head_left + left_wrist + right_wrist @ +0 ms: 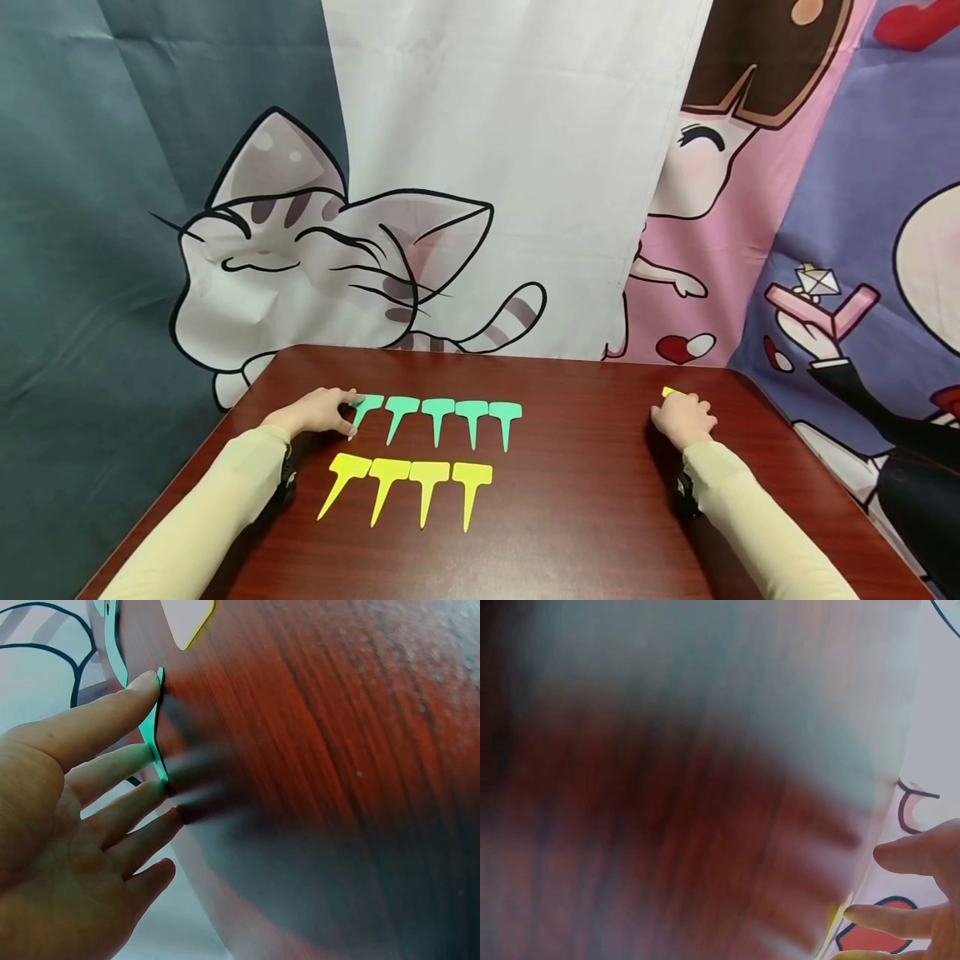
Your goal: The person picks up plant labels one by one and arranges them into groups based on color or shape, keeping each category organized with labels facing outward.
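My left hand [318, 410] touches the leftmost green T-shaped plant label [367, 405]. In the left wrist view, its thumb [142, 684] meets one end of the label and other fingertips meet the far part; the fingers are spread and fairly straight. More green plant labels [438, 408] continue the row rightward. Nearer me lies a row of several yellow plant labels [430, 472]. At the far right, my right hand [684, 421] holds another yellow plant label [670, 391]; only a bit shows past the fingers. In the right wrist view, part of that hand is cut off.
The labels lie flat on a dark reddish-brown wooden table [570, 500]. Behind its far edge hangs a cloth backdrop [517, 167] with cartoon drawings. Bare tabletop lies between the rows and my right hand.
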`<state>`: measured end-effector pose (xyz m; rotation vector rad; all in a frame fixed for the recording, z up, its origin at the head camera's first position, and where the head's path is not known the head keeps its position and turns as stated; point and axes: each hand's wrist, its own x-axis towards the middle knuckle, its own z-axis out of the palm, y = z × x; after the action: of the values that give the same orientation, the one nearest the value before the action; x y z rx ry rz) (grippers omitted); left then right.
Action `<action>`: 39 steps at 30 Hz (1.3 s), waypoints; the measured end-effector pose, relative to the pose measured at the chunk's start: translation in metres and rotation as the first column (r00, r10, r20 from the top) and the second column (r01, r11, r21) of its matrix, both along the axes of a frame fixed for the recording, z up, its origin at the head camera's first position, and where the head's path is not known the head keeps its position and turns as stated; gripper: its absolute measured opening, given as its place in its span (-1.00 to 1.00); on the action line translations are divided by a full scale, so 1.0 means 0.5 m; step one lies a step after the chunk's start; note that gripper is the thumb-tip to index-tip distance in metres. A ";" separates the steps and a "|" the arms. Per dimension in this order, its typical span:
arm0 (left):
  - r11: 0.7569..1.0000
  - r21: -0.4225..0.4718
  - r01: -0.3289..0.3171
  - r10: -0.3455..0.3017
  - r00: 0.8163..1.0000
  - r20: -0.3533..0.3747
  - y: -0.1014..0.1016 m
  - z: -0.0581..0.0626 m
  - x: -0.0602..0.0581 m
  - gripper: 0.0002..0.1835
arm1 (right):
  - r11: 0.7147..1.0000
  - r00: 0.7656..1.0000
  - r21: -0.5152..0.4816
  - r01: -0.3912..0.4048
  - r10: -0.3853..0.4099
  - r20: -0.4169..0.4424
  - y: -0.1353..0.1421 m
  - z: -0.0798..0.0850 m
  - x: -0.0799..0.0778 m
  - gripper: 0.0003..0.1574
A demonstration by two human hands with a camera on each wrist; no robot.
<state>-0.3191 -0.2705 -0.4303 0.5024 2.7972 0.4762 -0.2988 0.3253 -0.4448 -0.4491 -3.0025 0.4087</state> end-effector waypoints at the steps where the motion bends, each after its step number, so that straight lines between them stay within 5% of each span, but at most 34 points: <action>1: 1.000 0.000 0.000 0.000 1.000 0.001 0.000 0.000 0.000 -0.26 | 1.000 1.000 -0.002 0.007 -0.007 -0.001 0.002 0.000 0.000 -0.45; 22: 1.000 0.027 -0.012 0.012 1.000 0.004 -0.001 -0.008 0.003 -0.26 | 0.983 0.983 -0.037 0.182 -0.180 0.031 0.048 0.004 -0.009 -0.44; 39: 1.000 0.028 -0.002 0.002 1.000 0.004 -0.003 -0.003 0.004 -0.26 | 0.974 0.978 -0.100 0.205 -0.200 0.061 0.055 0.018 -0.009 -0.33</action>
<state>-0.3172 -0.2718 -0.4320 0.5041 2.7913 0.5175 -0.3032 0.3527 -0.4357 -0.7778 -2.9525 0.5478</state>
